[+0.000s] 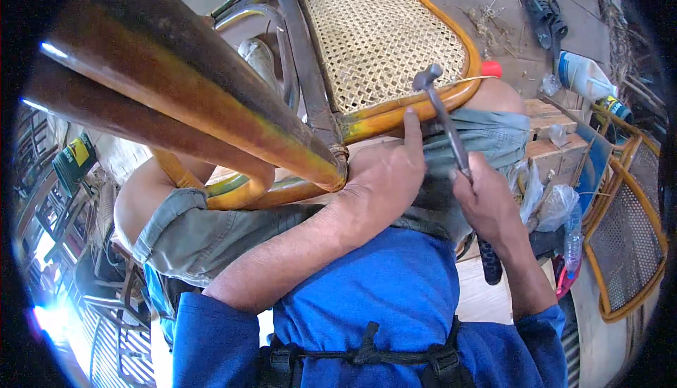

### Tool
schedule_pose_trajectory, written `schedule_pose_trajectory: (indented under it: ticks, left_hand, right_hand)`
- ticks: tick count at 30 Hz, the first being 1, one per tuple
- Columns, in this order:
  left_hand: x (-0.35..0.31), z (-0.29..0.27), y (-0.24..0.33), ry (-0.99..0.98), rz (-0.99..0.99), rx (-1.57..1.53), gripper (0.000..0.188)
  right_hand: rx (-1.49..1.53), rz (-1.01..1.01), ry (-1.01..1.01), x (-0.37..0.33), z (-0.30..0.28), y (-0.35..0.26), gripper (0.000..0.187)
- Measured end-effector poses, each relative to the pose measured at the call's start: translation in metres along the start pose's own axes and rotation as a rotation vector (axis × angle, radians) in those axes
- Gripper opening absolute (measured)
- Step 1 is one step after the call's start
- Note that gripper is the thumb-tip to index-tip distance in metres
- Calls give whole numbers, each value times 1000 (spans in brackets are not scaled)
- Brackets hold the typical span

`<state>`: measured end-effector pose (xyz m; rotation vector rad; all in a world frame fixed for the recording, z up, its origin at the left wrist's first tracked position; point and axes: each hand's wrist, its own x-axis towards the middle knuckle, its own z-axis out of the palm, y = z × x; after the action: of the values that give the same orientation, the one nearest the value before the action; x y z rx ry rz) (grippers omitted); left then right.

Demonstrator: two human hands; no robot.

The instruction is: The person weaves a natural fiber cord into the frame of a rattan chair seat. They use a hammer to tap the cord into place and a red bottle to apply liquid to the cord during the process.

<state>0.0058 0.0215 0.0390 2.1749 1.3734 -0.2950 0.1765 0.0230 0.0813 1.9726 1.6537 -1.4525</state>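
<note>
A rattan chair with a woven cane panel lies across my lap. Its thick, glossy brown-yellow poles rise toward the upper left. My left hand is at the curved rail, with the index finger laid straight on it; the other fingers are bent and mostly hidden around the rail. A thin pale strip follows the rail, its end sticking out at the right. My right hand is closed round the handle of a hammer. The hammer's head is raised just over the rail, beside my left fingertip.
Black sandals lie on the littered floor at the upper right. To the right are a wooden crate, plastic bags, a clear bottle and another cane-panelled rattan frame. A red object shows beyond my right knee.
</note>
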Motion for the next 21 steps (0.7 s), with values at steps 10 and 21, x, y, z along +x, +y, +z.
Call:
schedule_pose_trajectory:
  ticks: [10,21]
  left_hand:
    - [-16,83,-9,26,142,-1042,31]
    - [23,155,-36,40,-566,-2293,26]
  right_hand:
    - [164,76,21,4,-2,20,22]
    - [303,69,130,1,6,33,21]
